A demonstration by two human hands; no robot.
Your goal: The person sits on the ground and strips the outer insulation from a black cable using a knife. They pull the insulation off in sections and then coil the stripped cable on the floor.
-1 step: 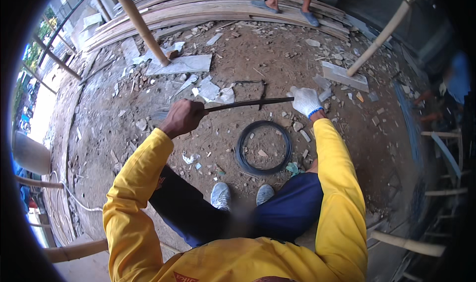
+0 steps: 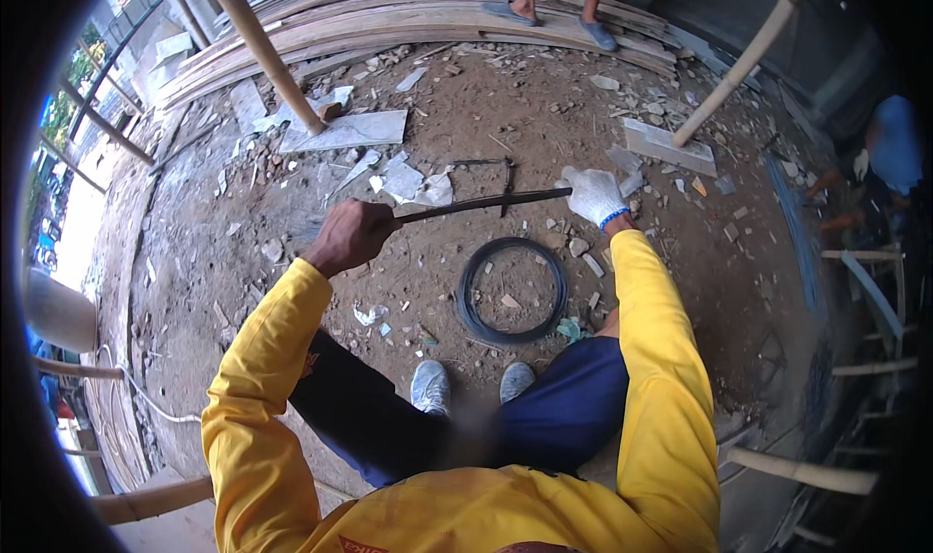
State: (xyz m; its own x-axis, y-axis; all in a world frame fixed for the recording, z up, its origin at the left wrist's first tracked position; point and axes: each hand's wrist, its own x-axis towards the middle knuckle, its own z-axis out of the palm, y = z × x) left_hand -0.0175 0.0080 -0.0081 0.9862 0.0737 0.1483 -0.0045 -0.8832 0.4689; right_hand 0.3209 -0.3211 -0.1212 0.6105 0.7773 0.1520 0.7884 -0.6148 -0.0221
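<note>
Left hand (image 2: 352,234) clenched on dark strands (image 2: 483,203), right hand (image 2: 595,197) gripping their other end. Wire coil (image 2: 512,338) lies below both grips.

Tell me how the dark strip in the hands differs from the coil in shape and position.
The strip runs nearly straight with a slight bow, while the coil forms a round ring. The strip is held between the bare left hand and the gloved right hand; the coil lies on the ground, touched by neither hand. Both look dark.
</note>
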